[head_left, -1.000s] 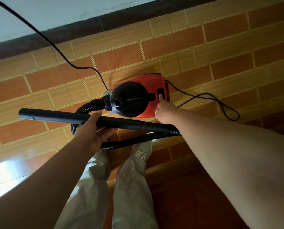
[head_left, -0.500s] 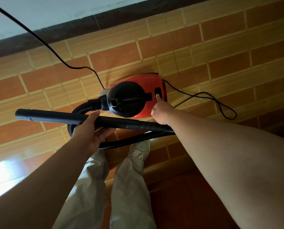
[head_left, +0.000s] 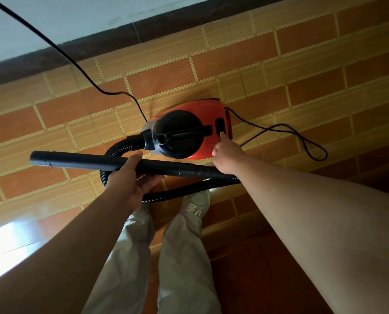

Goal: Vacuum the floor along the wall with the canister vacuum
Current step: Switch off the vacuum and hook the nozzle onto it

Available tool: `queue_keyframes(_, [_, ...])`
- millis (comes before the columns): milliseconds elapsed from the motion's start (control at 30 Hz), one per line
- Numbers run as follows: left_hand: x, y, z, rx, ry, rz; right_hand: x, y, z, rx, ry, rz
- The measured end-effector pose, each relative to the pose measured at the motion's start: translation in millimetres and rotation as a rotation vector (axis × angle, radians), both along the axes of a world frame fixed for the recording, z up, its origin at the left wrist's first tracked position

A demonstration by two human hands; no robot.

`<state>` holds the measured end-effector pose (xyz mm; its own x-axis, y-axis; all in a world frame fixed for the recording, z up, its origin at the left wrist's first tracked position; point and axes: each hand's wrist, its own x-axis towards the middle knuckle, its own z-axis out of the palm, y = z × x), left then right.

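Note:
A red canister vacuum point(head_left: 202, 109) with a black domed top stands on the tiled floor close to the wall. From its front a ribbed black hose point(head_left: 116, 150) loops round to a black wand point(head_left: 80, 160) that lies level in the air, its open end pointing left. My left hand point(head_left: 130, 180) grips the wand near its middle, thumb over the top and fingers underneath. My right hand point(head_left: 228, 155) reaches to the canister's rear, where its extended index finger presses the black button point(head_left: 220, 126); the other fingers are curled.
A dark baseboard point(head_left: 98, 48) runs under the white wall point(head_left: 53, 14) at the top. The black power cord point(head_left: 80, 69) comes down from upper left and loops on the floor at the right point(head_left: 302, 137). My white shoe point(head_left: 196, 202) stands just behind the hose.
Hardly anything differs. The view drifts slightly, while my left hand keeps hold of the wand and my right fingertip stays on the button.

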<state>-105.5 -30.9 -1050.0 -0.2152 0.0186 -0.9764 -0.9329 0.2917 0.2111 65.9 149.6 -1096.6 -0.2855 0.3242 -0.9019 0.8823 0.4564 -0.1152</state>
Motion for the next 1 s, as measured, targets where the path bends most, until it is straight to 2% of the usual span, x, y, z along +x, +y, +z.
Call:
queue_keyframes(133, [0, -1, 6, -0.014, 0.012, 0.012, 6, -13, 12, 0.17, 0.184, -0.298])
queue_keyframes(233, [1, 0, 13, -0.033, 0.029, 0.024, 8, -28, 33, 0.24, 0.362, -0.34])
queue_keyframes(300, [1, 1, 18, -0.045, 0.037, 0.038, 9, -40, 47, 0.145, 0.461, -0.256])
queue_keyframes(367, [2, 3, 22, -0.058, 0.049, 0.047, 12, -50, 54, 0.097, 0.496, -0.077])
queue_keyframes(500, [1, 8, 27, -0.074, 0.05, 0.05, 20, -59, 48, 0.266, 0.529, 0.254])
queue_keyframes(567, [0, 12, 28, -0.065, 0.038, 0.029, 17, -54, 46, 0.353, 0.522, 0.303])
queue_keyframes(667, [-2, 17, 26, -0.047, 0.033, -0.016, 5, -45, 45, 0.361, 0.448, 0.341])
queue_keyframes(767, [-9, 20, 20, -0.042, 0.089, 0.036, -3, -33, 42, 0.365, 0.348, 0.348])
queue_keyframes(867, [-17, 20, 17, -0.006, 0.126, 0.078, 0, -23, 42, 0.366, 0.256, 0.336])
queue_keyframes(1000, [-17, 23, 18, 0.061, 0.14, 0.008, 11, -19, 38, 0.376, 0.223, 0.264])
